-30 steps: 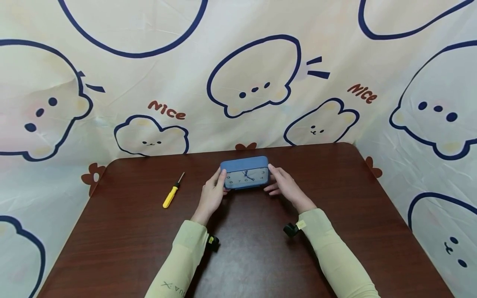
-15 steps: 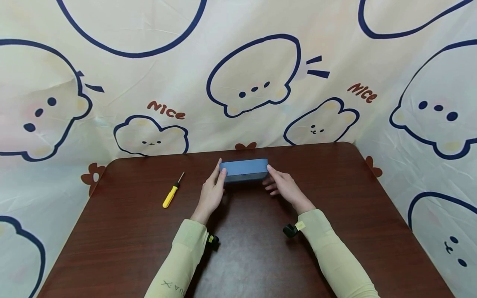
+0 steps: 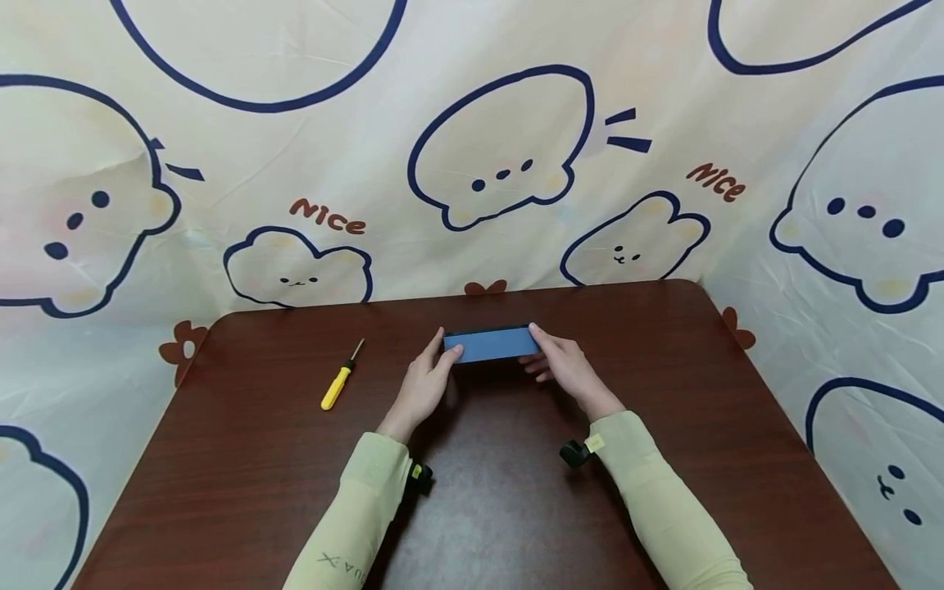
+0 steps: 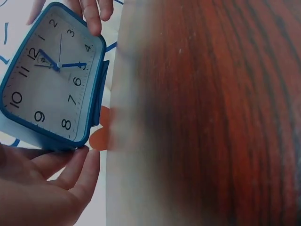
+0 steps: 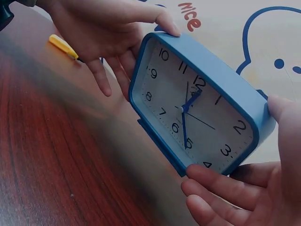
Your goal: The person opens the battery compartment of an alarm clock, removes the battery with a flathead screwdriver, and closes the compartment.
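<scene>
A blue alarm clock (image 3: pixel 492 344) is held between both hands above the far part of the table. From the head view only a plain blue side shows and the dial is hidden. The white dial (image 4: pixel 49 77) with black numerals faces the wrist cameras, its base strip (image 5: pixel 162 147) along the lower edge. My left hand (image 3: pixel 422 387) grips the clock's left end, thumb on the near side. My right hand (image 3: pixel 569 373) pinches the right end, its thumb on the upper edge (image 5: pixel 270 110) and fingertips under the lower corner.
A yellow-handled screwdriver (image 3: pixel 338 388) lies on the brown table (image 3: pixel 501 524), left of my left hand, its tip pointing away. A patterned cloth (image 3: pixel 413 164) hangs close behind the table's far edge and along both sides.
The clock has tipped over between my hands: its dial faced the head camera one second ago, and now a blue side does. Both hands have stayed at its ends. The screwdriver has not moved.
</scene>
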Motion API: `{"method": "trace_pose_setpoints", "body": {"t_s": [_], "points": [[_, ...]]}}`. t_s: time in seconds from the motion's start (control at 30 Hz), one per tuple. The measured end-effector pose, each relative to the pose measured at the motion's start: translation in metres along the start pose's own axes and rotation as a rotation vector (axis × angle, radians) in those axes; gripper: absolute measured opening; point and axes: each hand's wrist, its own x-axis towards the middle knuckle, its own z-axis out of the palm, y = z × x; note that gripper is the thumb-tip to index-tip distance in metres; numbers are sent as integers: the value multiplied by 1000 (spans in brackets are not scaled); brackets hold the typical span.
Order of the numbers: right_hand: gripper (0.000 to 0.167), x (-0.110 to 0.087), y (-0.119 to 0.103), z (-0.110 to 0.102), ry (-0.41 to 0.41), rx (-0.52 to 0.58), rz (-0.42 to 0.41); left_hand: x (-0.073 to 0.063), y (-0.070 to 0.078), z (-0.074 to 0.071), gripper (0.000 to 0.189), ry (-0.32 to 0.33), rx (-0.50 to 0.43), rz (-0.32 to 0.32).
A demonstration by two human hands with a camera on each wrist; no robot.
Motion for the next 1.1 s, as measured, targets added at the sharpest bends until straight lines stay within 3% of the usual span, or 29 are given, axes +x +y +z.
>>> {"method": "trace_pose_setpoints", "body": {"t_s": [0.17, 0.37, 0.6, 0.9, 1.1], "points": [[83, -1, -3, -1, 16, 7, 31, 1, 2, 1, 87, 0, 24, 3], [76, -2, -6, -2, 30, 17, 10, -1, 2, 3, 95, 8, 41, -46], [63, -4, -4, -2, 22, 23, -23, -1, -1, 4, 91, 25, -3, -8], [55, -3, -1, 0, 24, 23, -58, -3, -1, 1, 105, 3, -34, 33], [58, -2, -1, 2, -12, 64, -88, -2, -1, 1, 113, 12, -41, 42]]}}
